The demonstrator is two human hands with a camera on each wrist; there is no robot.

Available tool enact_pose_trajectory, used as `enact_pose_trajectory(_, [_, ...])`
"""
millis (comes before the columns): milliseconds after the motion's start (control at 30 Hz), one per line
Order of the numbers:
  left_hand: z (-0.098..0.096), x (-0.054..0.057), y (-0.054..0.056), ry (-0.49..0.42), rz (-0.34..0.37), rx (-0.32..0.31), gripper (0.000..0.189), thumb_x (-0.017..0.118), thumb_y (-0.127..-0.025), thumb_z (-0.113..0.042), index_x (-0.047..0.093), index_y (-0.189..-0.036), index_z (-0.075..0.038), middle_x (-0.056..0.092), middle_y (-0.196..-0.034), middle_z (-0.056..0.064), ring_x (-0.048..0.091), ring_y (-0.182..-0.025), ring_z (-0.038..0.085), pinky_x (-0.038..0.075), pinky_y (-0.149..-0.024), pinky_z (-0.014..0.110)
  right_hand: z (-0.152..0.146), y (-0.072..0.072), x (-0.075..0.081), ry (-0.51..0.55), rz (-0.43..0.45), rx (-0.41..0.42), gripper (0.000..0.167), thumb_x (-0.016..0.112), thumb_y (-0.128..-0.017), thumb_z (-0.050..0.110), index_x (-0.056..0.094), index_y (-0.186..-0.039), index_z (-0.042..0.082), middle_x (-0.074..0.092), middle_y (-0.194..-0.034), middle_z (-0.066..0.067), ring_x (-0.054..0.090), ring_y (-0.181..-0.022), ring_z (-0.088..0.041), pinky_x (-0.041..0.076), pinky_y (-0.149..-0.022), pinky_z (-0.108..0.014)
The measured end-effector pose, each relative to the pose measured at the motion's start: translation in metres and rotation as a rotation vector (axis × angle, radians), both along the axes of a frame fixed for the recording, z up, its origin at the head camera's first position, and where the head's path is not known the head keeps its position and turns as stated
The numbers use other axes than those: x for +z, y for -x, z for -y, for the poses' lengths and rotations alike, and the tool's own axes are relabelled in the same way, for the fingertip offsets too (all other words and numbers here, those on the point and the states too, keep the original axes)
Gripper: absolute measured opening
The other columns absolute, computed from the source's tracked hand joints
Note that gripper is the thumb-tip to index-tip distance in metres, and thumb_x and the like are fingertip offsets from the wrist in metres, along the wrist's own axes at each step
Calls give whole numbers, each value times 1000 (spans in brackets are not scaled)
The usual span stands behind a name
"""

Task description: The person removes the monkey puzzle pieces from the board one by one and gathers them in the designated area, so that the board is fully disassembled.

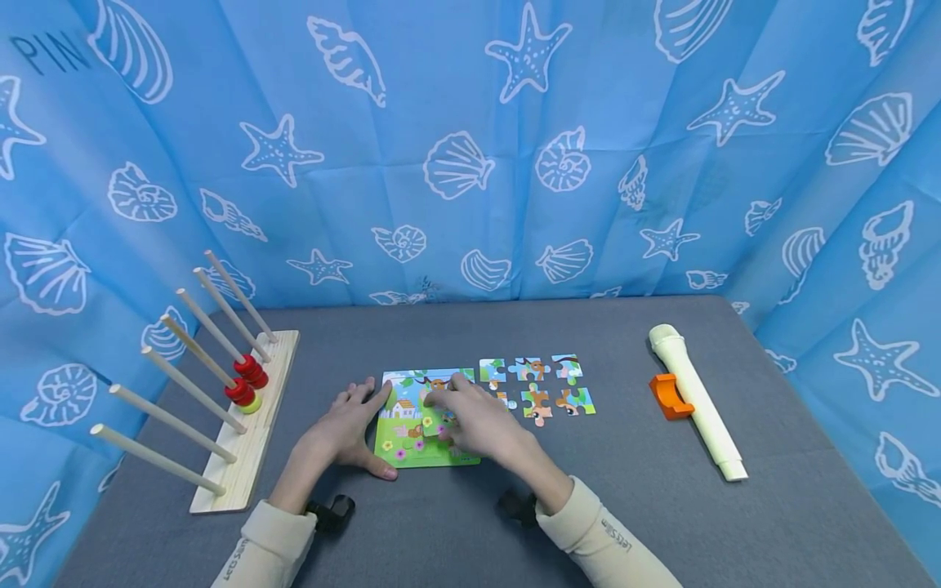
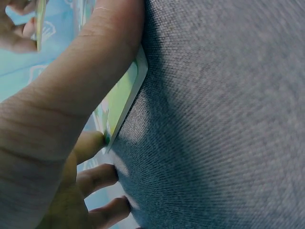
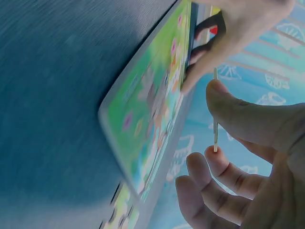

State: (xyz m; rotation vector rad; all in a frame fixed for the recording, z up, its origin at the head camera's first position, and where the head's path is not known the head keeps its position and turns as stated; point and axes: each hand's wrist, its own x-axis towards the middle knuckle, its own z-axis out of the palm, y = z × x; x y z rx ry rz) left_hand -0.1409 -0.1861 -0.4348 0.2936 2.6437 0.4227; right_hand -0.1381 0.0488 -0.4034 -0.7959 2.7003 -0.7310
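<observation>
A puzzle board (image 1: 401, 456) with a house, flowers and green ground printed on it lies in front of me. My left hand (image 1: 345, 429) is spread along its left side, the thumb at the near corner and a fingertip at the far one. Between thumb and a fingertip, my right hand (image 1: 474, 415) pinches a thin puzzle piece (image 3: 216, 129) above the board. In the head view this green piece (image 1: 432, 422) shows a yellow flower, partly covered by the fingers. The right wrist view shows it edge-on, with the other fingers loosely bent beneath.
Several loose puzzle pieces (image 1: 537, 403) lie right of the board. Farther right are a white toy microphone (image 1: 702, 400) and an orange clip-shaped block (image 1: 670, 398). A wooden peg stand (image 1: 253, 441) with red and yellow rings stands at the left. A blue curtain (image 1: 470, 229) hangs behind the grey table (image 1: 632, 506).
</observation>
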Motion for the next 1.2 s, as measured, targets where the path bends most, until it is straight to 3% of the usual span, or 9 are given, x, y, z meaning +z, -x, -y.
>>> enact_pose_trajectory(200, [-1,1,0,-9,10,11,133,96,-62,-54,23,-163,-8,17,-168,29,15,-154,57,26,-116,75,-23,0,-1,17,5,-31,36,76,-92,11,70,-127,16,59,-113,-9,54,-86,-20,47,-64,-35])
enact_pose_trajectory(333, [0,1,-1,-8,9,10,133,96,-62,-54,23,-163,-8,17,-168,29,15,-154,57,26,-116,75,-37,-2,-3,20,-8,-47,36,78,-91,10,70,-125,14,62,-117,-11,60,-93,-23,52,-75,-43])
enact_pose_trajectory(433, [0,0,-1,-10,7,7,133,96,-62,-54,23,-163,-7,18,-168,29,15,-153,57,26,-116,76,-46,-6,-6,2,-12,-68,35,78,-90,10,70,-124,14,62,-115,-10,61,-96,-22,52,-72,-43])
enact_pose_trajectory(600, [0,0,-1,-12,10,12,133,96,-62,-54,23,-163,-7,17,-168,29,15,-154,57,25,-117,76,-59,-11,-9,-41,12,-102,34,79,-89,10,71,-122,16,60,-108,-6,55,-87,-17,43,-62,-33])
enact_pose_trajectory(767, [-2,2,-1,-3,10,13,133,96,-61,-54,24,-163,-7,17,-168,30,15,-153,58,26,-116,76,-68,-17,-12,-62,45,-106,36,81,-86,9,72,-121,14,61,-107,-7,53,-86,-18,44,-65,-36])
enact_pose_trajectory(1200, [-2,1,-1,-1,-6,11,134,96,-61,-54,24,-163,-7,17,-168,30,16,-152,59,27,-114,78,-70,-21,-16,-78,32,-103,38,85,-83,11,73,-119,14,63,-103,-7,59,-90,-21,48,-67,-39])
